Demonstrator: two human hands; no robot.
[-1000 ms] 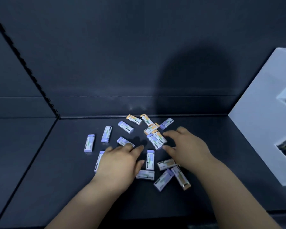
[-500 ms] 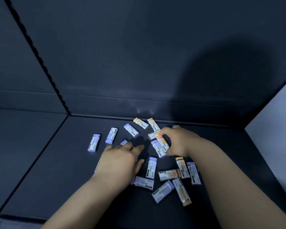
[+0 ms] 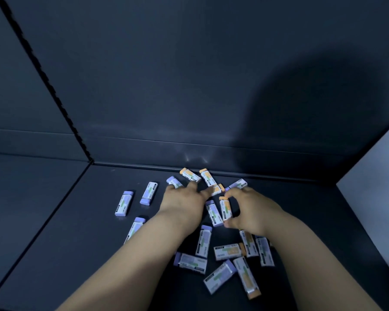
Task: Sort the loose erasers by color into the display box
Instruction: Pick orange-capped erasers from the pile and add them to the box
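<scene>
Several small sleeved erasers, purple-tipped and orange-tipped, lie scattered on the dark table (image 3: 76, 254). My right hand (image 3: 252, 209) pinches an orange eraser (image 3: 225, 208) between thumb and fingers, lengthwise. A purple eraser (image 3: 213, 213) lies right beside it. My left hand (image 3: 184, 203) is spread flat over the pile's far part, fingertips touching an orange eraser (image 3: 217, 189) and a purple eraser (image 3: 174, 182). Two orange erasers (image 3: 190, 175) (image 3: 208, 177) lie by the back wall. A loose cluster (image 3: 229, 263) of both colours lies near my forearms. The display box is mostly out of frame.
Dark panels form the back wall (image 3: 189, 86) and left side. A white slanted surface (image 3: 377, 187) rises at the right edge. Three purple erasers (image 3: 124, 203) (image 3: 149, 193) (image 3: 135, 228) lie apart on the left.
My left hand has slid forward onto the far erasers. My right hand has closed its grip on the orange eraser. The camera has moved, leaving only a plain sliver of the white surface.
</scene>
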